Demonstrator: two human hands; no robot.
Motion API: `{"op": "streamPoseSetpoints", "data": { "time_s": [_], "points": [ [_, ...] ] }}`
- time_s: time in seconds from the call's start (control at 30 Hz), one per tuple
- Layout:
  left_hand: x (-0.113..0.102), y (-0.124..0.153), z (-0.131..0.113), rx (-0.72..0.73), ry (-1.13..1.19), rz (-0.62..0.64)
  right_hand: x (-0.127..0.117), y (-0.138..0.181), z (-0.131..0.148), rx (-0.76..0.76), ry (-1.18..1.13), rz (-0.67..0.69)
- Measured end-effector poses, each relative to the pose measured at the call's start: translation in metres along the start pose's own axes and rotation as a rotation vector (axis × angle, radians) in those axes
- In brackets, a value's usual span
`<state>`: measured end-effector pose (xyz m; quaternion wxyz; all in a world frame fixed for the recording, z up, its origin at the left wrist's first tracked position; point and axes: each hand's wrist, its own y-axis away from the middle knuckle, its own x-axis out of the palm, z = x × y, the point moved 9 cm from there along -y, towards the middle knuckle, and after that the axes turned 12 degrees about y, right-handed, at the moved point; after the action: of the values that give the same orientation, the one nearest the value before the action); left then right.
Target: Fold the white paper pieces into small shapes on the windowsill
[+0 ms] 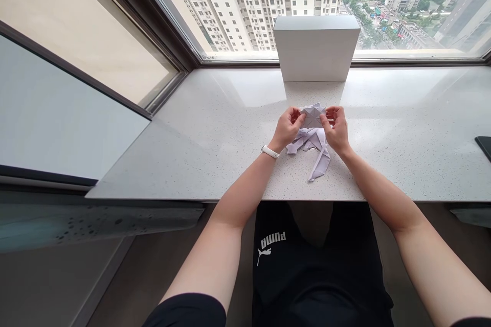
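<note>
Both hands hold a small folded white paper piece [312, 115] just above the speckled stone sill [215, 133]. My left hand [287, 127] pinches its left edge, a white band on the wrist. My right hand [336, 127] pinches its right edge. Beneath and between the hands lie other folded white paper shapes [316, 150], one long pointed piece reaching toward the sill's front edge.
A white rectangular box [316, 48] stands upright against the window behind the hands. A dark flat object [484, 145] lies at the sill's far right edge. Window frames border the left side and back. My legs in black shorts are under the sill.
</note>
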<state>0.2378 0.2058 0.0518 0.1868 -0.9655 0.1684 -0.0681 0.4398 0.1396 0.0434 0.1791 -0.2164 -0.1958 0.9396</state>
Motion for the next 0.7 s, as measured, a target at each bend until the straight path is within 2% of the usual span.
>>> {"op": "streamPoseSetpoints", "data": {
  "time_s": [0.1, 0.3, 0.47, 0.7],
  "points": [
    [0.005, 0.001, 0.002, 0.007, -0.031, 0.054, 0.000, -0.005, -0.009, 0.041, -0.019, 0.052],
    [0.005, 0.001, 0.008, 0.018, 0.029, 0.070, 0.002, -0.008, -0.017, 0.070, -0.059, 0.083],
    [0.009, 0.001, 0.011, -0.013, 0.081, 0.112, -0.005, -0.007, -0.014, 0.079, -0.038, 0.043],
    [0.009, 0.002, 0.018, -0.109, 0.098, 0.107, -0.017, -0.009, 0.000, 0.000, 0.039, -0.023]
  ]
}}
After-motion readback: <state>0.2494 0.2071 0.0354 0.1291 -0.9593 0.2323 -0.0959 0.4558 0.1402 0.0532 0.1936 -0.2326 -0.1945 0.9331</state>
